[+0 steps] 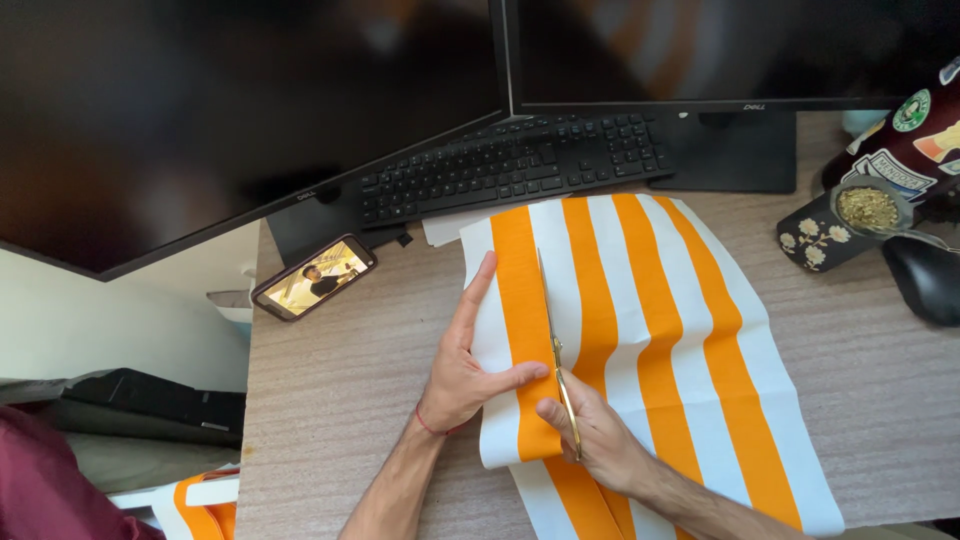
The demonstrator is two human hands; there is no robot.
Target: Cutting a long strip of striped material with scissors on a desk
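**A:** What is far left?

**B:** A dark red cloth [35, 480] in the corner, and a bit of striped scrap [200, 500] low down by the edge of the desk [340, 380]. Above it hangs a big black screen [200, 120].

**A:** And on the desk?

**B:** A phone [314, 277] lies flat with its picture lit up. Behind it is a black keyboard [510, 165].

**A:** Where is the left hand?

**B:** The left hand [465, 370] lies flat and spread open on the cloth [640, 340]. It presses down the left strip, with the thumb pointing right.

**A:** What cloth?

**B:** Orange and white stripes. It lies in the middle of the desk, in front of the keyboard, and hangs off the near edge.

**A:** And the right hand?

**B:** The right hand [595, 430] is closed around the handles of the scissors [556, 350]. The blades point away, along a line between an orange stripe and a white one.

**A:** What is on the right?

**B:** A second screen [730, 50] up top, a small cup of green bits [866, 207], a dark flowery box [815, 240], and a black mouse [925, 280].
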